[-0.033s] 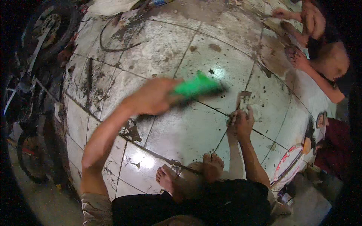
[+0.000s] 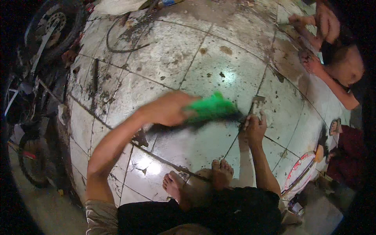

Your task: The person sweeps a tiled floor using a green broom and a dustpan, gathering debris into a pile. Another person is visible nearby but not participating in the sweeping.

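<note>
Blur smears the green brush (image 2: 213, 107) and left hand (image 2: 171, 109).

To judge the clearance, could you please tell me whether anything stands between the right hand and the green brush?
Nothing visible stands between the right hand and the green brush; its dark, blurred end is close to that hand; contact is unclear.

A motorcycle workshop is suggested: the left side is taken up by a motorcycle (image 2: 50, 93), whose wheel is fitted with a brake disc (image 2: 58, 17), while the tiled floor (image 2: 188, 143) is blotched with dark stains and crossed by a black hose (image 2: 122, 51).
</note>
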Tool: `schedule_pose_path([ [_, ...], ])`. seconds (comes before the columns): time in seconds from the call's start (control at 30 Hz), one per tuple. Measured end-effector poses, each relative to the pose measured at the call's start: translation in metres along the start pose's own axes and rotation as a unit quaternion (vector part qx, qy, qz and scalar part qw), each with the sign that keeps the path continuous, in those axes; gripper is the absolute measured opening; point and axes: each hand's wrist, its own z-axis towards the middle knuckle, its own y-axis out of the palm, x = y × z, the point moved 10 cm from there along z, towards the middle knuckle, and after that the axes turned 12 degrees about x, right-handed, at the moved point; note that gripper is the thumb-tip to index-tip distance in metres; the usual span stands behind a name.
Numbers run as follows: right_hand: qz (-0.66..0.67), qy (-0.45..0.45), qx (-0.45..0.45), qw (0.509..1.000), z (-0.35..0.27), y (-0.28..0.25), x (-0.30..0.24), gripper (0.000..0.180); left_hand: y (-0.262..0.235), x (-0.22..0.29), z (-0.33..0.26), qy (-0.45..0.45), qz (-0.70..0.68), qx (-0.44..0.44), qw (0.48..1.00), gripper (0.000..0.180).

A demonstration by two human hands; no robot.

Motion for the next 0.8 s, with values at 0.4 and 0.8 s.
schedule_pose_path([
  [0.4, -0.149, -0.089, -0.022, 0.985, 0.007, -0.007, 0.019, 0.033, -0.158, -0.131, 0.037, -0.264, 0.400, 0.342, 0.808, 0.035],
  [0.8, -0.164, -0.084, -0.366, 0.912, -0.167, -0.043, 0.028, 0.046, 0.182, 0.074, 0.131, -0.028, -0.186, -0.113, 0.976, 0.039],
])
